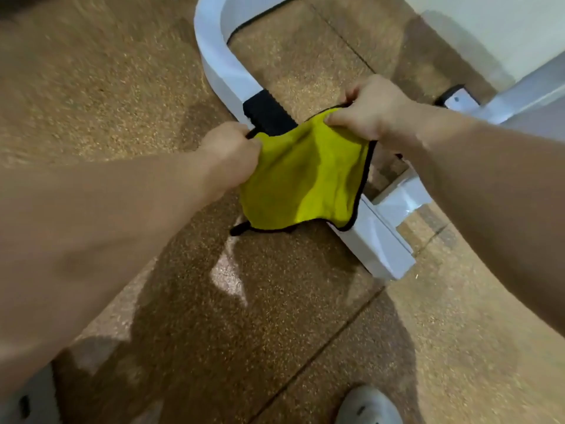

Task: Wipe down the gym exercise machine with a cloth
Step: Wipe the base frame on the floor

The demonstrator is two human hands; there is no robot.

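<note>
**Cloth spread out over the base rail, both hands on it**

Closest to the camera is the toe of a pale shoe (370, 405) on the speckled rubber floor (153, 87). Both forearms reach out from there, the left from the lower left and the right from the right side, both pretty much straight and angled down.

The left hand (229, 148) pinches one top corner of the yellow cloth (305, 179), and the right hand (370, 108) pinches the other, thumb on the near face. So both hands are clamped on the cloth, which is stretched between them and hangs down like a little curtain. The right hand is a bit farther out than the left.

Right behind and under the cloth is the white machine frame (376, 240). Its long axis runs diagonally from near right to far left, past a black block (266, 113), then bends round in a curve. The cloth spans across that rail, not along it. I can't tell if it's touching the rail yet.

My guess is the cloth needs to drop onto the rail, then slide along that diagonal. Beyond that is just a pale wall (489, 26).
</note>
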